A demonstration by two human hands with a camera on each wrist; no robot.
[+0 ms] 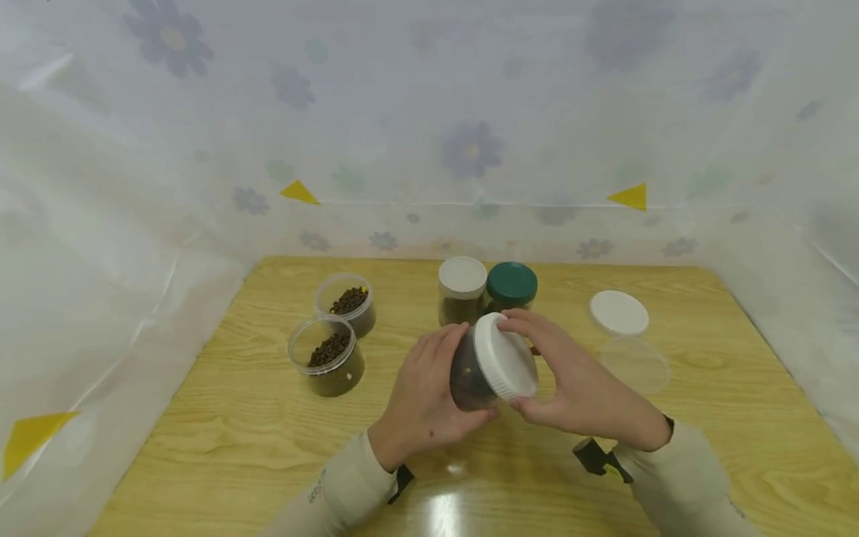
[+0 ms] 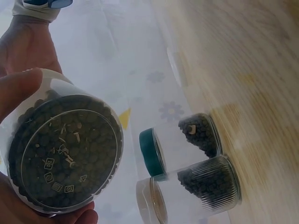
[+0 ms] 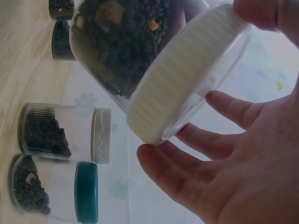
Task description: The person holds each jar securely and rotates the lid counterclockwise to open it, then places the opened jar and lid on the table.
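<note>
Jar (image 1: 470, 380) rests tilted in left fingers (image 1: 443, 344) — right fingers (image 1: 535, 328) grip white lid (image 1: 513, 365).

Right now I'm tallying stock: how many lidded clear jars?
3: one round clear white-lidded jar, held tilted; behind it, one standing clear white-lidded jar; right of that, one clear green-lidded jar. Others may be hidden.

Head view: lower part of green-lidded jar (image 1: 512, 283) hidden behind held jar (image 1: 493, 364) and right hand (image 1: 570, 382); lettering on left sleeve (image 1: 345, 485) too small to read, sleeve cut by bottom edge. Right wrist view: top edge crops held jar, one tub (image 3: 61, 9).
</note>
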